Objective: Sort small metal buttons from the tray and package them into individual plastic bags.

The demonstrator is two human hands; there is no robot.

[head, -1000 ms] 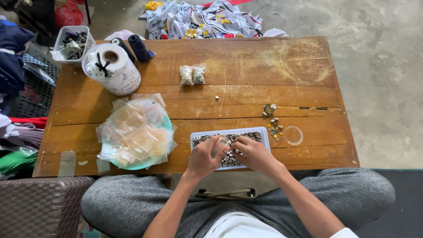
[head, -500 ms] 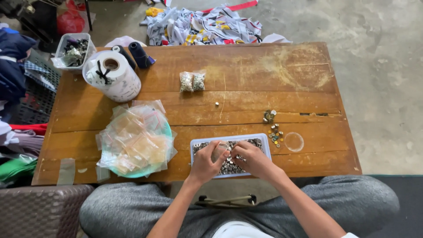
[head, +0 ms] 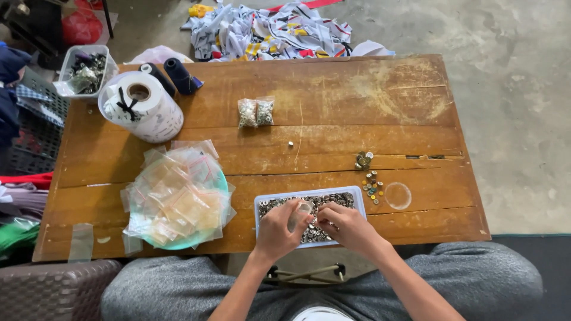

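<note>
**Both hands over the tray of small metal pieces**

From my remote seat I see the left hand (head: 279,230) and the right hand (head: 348,227) meeting above a shallow pale tray (head: 358,193) full of small silvery metal pieces (head: 333,200), which sits at the near edge of the wooden worktop (head: 333,119). The left hand's fingers are pinched around a small clear bag (head: 299,214), held just over the pieces. The right hand's fingers are drawn together right beside the bag's mouth; I cannot tell whether they hold a piece.

Left of the tray, a heap of empty clear bags (head: 178,199) lies on a green plate (head: 223,181). Just right of the tray sits a scatter of loose coloured buttons (head: 372,187), with a clear round lid (head: 398,195) beside them. Farther back, two filled little bags (head: 256,112) lie near the middle of the worktop, well apart from the tray. A large white roll (head: 146,110) stands at the far left corner, dark thread spools (head: 178,74) behind it.
</note>
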